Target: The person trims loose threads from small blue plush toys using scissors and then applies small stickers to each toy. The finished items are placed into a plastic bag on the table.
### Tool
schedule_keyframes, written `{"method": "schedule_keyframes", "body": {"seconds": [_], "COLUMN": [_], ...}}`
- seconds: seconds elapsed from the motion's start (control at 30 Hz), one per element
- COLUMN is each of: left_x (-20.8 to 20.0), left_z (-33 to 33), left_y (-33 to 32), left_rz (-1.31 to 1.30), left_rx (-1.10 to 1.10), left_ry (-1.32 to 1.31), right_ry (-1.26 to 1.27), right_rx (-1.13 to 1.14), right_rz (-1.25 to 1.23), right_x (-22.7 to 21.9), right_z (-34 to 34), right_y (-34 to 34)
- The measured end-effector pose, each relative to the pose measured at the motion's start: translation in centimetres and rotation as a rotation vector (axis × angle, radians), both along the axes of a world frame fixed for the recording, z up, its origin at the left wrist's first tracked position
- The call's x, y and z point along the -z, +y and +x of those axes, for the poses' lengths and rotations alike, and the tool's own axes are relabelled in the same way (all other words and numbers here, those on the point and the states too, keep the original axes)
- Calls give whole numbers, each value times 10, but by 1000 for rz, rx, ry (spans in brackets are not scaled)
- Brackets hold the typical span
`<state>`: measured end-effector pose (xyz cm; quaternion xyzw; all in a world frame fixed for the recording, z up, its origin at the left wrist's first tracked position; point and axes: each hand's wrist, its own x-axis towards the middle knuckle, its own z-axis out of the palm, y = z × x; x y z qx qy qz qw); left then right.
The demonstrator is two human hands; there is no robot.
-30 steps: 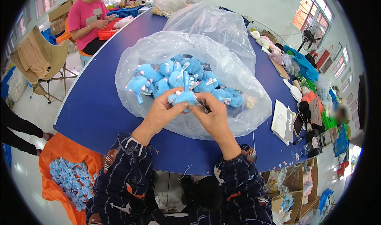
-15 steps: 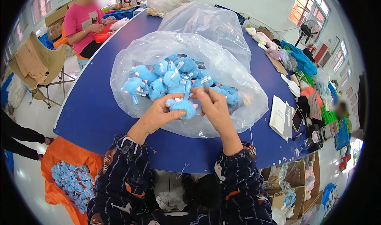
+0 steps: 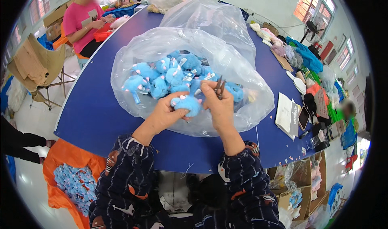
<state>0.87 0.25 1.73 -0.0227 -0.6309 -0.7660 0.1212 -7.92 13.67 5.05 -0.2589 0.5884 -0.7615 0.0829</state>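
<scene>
A small fluffy blue plush toy (image 3: 188, 105) with pink ears is held between the thumb and fingers of my left hand (image 3: 162, 115). Close beside it, my right hand (image 3: 219, 110) grips dark thread snips (image 3: 220, 87), whose blades point upward. The thumb and index finger of that hand are near the toy's upper right side; whether they also pinch its strap or label is hard to see. Both hands are over the near rim of a large clear plastic bag (image 3: 252, 103), where a pile of similar blue plush toys (image 3: 174, 76) with white labels lies.
The bag rests on a blue table (image 3: 93, 108). A notebook (image 3: 286, 115) and phone (image 3: 303, 118) lie at right, beside mixed plush and materials. An orange sack (image 3: 54, 176) of blue pieces stands on the floor at left. A person in pink (image 3: 76, 21) sits at far left.
The blue strap that stood upright above the toy is now mostly out of sight. My right hand has turned, so the snips' blades show more plainly. The toy has tilted slightly.
</scene>
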Motion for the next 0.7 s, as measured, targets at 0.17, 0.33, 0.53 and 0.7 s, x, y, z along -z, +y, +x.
{"method": "schedule_keyframes", "body": {"seconds": [0.17, 0.33, 0.53, 0.7], "left_x": [-9, -10, -11, -11], "left_z": [2, 2, 3, 5], "left_y": [-10, -13, -11, -15], "left_rz": [124, 128, 31, -49], "left_rx": [-66, -92, -196, -215], "left_ry": [63, 88, 171, 129], "right_ry": [189, 345, 362, 343], "right_rx": [-56, -175, -134, -51], "right_rz": [282, 387, 374, 349], "right_x": [-16, -4, 0, 0], "right_z": [-5, -5, -2, -3], "right_y": [11, 8, 5, 4]}}
